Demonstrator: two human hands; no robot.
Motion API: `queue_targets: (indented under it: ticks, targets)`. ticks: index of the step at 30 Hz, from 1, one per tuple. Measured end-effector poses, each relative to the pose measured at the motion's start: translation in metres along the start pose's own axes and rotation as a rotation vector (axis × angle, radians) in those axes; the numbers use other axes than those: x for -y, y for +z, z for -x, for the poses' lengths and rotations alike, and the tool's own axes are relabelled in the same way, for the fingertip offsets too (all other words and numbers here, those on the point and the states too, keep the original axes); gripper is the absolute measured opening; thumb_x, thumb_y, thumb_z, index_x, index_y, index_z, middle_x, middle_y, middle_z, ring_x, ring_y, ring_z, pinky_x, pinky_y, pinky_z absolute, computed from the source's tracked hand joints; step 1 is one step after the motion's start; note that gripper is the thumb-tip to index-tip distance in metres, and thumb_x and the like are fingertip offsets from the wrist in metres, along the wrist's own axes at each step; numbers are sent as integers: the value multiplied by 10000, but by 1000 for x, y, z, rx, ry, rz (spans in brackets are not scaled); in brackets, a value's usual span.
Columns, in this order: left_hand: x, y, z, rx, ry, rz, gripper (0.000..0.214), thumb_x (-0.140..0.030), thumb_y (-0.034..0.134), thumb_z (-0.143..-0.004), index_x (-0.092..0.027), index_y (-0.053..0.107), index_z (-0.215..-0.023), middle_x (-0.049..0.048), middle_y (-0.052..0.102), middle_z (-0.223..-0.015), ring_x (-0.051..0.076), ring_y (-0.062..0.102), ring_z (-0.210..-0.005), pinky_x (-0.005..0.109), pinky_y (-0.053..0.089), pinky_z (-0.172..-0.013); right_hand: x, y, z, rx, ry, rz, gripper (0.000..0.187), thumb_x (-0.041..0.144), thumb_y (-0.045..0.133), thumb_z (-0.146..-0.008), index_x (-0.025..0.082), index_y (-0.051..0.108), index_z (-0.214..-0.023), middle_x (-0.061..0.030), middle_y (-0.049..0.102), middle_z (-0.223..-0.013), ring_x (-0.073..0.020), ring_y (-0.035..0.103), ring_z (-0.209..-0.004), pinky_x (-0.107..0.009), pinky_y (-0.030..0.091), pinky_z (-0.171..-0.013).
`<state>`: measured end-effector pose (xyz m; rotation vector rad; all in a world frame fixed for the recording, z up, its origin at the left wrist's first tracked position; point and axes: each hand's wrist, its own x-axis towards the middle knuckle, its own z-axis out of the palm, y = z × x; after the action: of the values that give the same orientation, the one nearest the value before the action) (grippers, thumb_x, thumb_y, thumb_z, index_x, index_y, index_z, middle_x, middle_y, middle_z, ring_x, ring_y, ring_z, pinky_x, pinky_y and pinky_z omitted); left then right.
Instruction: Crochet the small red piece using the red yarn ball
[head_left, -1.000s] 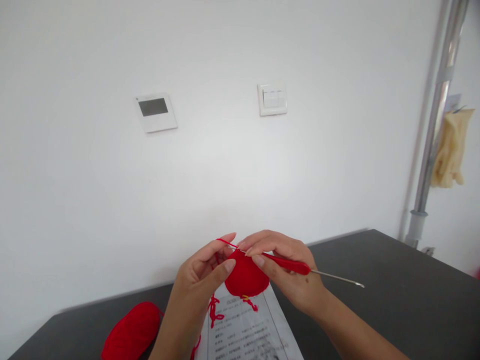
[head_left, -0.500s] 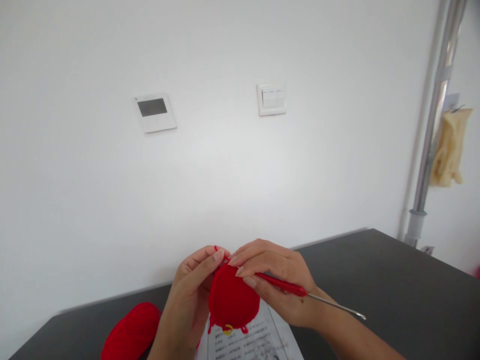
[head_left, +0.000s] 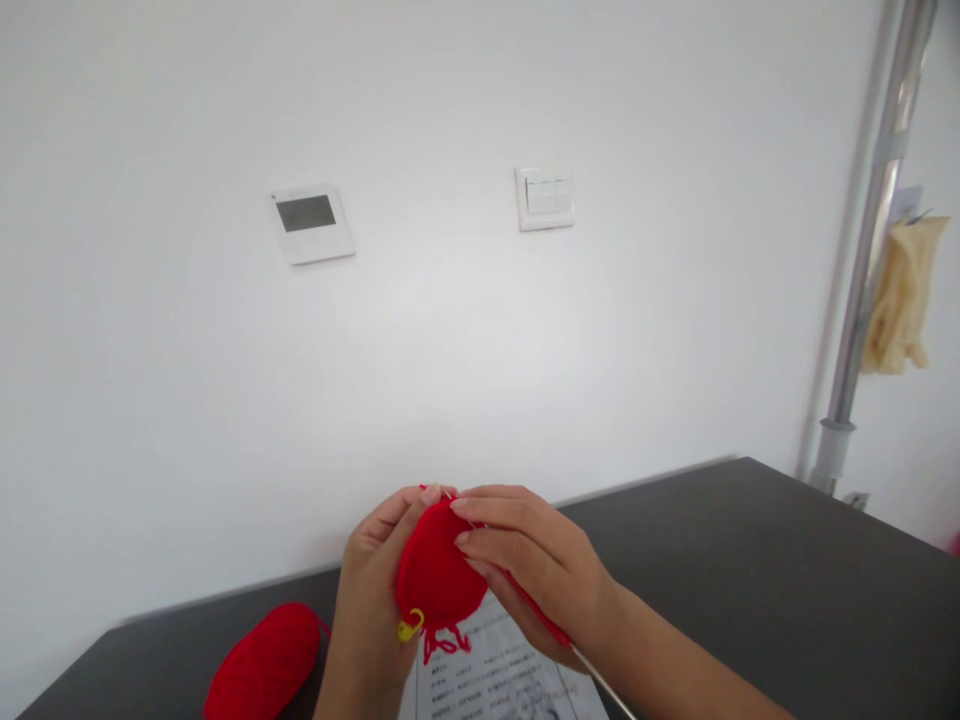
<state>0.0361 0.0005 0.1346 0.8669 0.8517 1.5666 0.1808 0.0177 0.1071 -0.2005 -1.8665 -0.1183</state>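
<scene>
Between my hands is a round red crochet piece, with loose red yarn ends hanging from its lower edge. A yellow stitch marker is clipped at its lower left. My left hand pinches the piece along its top left edge. My right hand is closed around a crochet hook with a red grip and metal shaft; its fingertips also touch the face of the piece. The hook's working tip lies at the top edge, mostly covered by fingers.
A red yarn ball lies left of my hands on the dark table. Printed paper lies beneath the work. On the white wall are a panel and a switch. A metal pole stands at right, near a hanging yellowish cloth.
The crochet piece has turned and shifted left, bringing the yellow marker to its lower left. My right hand has tilted, so the hook's rear end points more steeply down.
</scene>
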Motion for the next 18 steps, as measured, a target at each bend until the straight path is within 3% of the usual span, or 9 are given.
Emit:
queue_targets:
  ticks: [6, 11, 18]
  targets:
    - [-2, -4, -2, -48, 160, -369, 173, -291, 784, -607, -190, 643, -599, -51, 591, -513, 112, 509, -489, 192, 397, -452, -3, 0, 3, 101, 23, 62, 264, 64, 510, -871, 128, 544, -1125, -151, 634, -1113, -223, 565, -1098, -365, 526, -937]
    - [-1, -11, -5, -81, 357, -698, 200, -392, 683, -713, -204, 649, -651, -33, 618, -578, 147, 522, -563, 219, 399, -490, -3, -1, 4, 147, 62, 73, 227, 85, 495, -888, 134, 549, -1104, -134, 637, -1110, -207, 564, -1094, -350, 518, -932]
    - [-5, -19, -11, 22, 355, -883, 330, -494, 537, -819, -219, 712, -870, 12, 707, -839, 185, 595, -765, 262, 452, -664, -5, -5, 2, 241, 120, 35, 174, 109, 480, -906, 142, 567, -1054, -112, 642, -1075, -177, 585, -1025, -302, 516, -895]
